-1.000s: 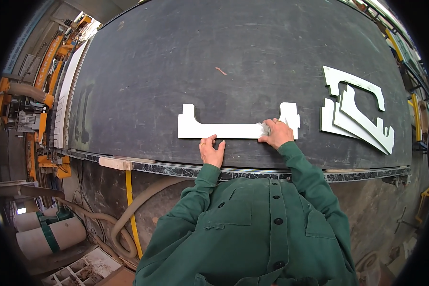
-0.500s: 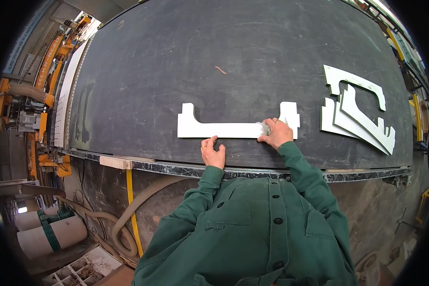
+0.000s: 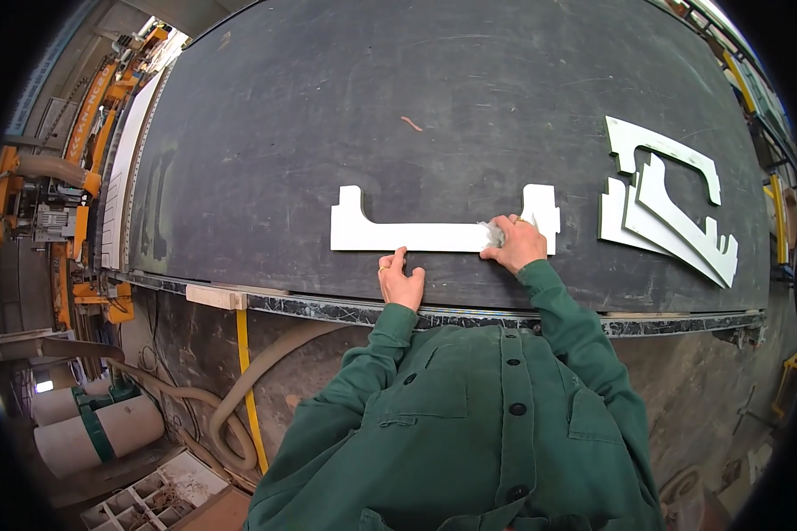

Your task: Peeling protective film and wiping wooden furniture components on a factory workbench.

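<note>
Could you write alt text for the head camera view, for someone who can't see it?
A person in green sleeves steadies a white flat cut-out panel on a dark worktable, left hand at its near edge, right hand pressing a small pad on it. More white cut-outs lie stacked to the right.

Packages, labels, signs, screens: none legible in view. Only candidate: a compartmented tray [image 3: 155, 500] at lower left, pale, rectangular, on the floor.

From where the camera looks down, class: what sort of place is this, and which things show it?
Probably a factory workshop for cutting sheet material: a big dark worktable carries flat white cut-out panels, more lie stacked at the right, and orange machinery with a grey extraction hose stands beside it.
</note>
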A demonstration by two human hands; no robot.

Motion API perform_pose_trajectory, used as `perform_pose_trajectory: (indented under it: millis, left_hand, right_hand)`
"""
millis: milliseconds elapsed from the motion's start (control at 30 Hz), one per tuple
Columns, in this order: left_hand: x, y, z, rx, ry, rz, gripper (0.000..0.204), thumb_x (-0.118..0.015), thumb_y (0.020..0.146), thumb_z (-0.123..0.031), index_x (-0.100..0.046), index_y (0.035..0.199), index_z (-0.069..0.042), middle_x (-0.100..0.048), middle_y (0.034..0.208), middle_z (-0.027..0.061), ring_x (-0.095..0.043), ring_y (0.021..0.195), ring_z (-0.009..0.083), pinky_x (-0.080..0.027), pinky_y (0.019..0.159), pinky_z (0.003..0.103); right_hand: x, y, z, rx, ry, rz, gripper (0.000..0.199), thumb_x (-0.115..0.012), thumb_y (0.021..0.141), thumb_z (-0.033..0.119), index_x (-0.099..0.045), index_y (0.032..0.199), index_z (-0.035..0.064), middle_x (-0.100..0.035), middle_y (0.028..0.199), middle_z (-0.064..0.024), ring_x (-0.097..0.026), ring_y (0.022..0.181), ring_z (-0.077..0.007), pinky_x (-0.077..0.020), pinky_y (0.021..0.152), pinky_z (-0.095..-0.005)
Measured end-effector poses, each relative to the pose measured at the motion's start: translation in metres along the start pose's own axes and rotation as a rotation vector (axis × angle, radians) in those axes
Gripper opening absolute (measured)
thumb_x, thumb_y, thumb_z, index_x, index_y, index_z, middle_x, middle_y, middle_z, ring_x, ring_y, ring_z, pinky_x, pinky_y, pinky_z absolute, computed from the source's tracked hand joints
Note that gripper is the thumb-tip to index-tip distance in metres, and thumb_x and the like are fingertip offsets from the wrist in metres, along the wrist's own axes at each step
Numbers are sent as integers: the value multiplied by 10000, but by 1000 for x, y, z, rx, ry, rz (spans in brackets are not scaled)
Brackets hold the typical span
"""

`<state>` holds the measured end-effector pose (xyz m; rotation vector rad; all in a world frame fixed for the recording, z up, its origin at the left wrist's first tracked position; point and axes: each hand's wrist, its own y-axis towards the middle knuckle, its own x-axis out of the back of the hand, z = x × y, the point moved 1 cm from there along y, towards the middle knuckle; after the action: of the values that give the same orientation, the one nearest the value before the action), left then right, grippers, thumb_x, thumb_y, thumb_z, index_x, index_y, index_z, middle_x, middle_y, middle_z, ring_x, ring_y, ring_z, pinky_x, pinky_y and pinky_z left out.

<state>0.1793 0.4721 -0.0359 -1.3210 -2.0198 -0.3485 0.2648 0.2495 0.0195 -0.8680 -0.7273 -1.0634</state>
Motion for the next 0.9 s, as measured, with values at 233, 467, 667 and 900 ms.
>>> perform_pose_trajectory:
  millis: [233,467,667,900]
  left_hand:
    - [-1,3,-8,47,-86,25,428,-620,655,-134,-594,1072,-40,-486,929,112,-484,893,277,-416,799,356]
    - [1,-38,-60,-302,-95,-144,172,-671,665,-130,-659,827,-73,-480,906,84,-481,869,260,-411,772,368]
    - [23,-1,-24,-227,113,-211,241,-699,742,-224,-660,920,-67,-566,867,82,-502,846,266,-422,754,374]
    - [10,10,-11,-338,250,-274,248,-710,726,-214,-679,938,-89,-578,858,71,-508,792,261,-425,712,366]
  right_hand:
    - [-1,1,-2,-3,-10,-12,539,-768,603,372,-576,1048,136,-570,959,-57,-568,936,-247,-467,780,-376]
    - [-3,-3,1,-2,-23,-27,528,-774,595,362,-585,1034,136,-572,942,-62,-571,922,-255,-470,778,-378]
    - [-3,0,-2,12,9,-5,529,-770,598,364,-582,1034,130,-567,954,-65,-569,928,-257,-466,782,-383]
    - [4,0,2,10,7,-31,521,-764,610,366,-577,1033,123,-567,959,-71,-566,933,-262,-464,781,-387]
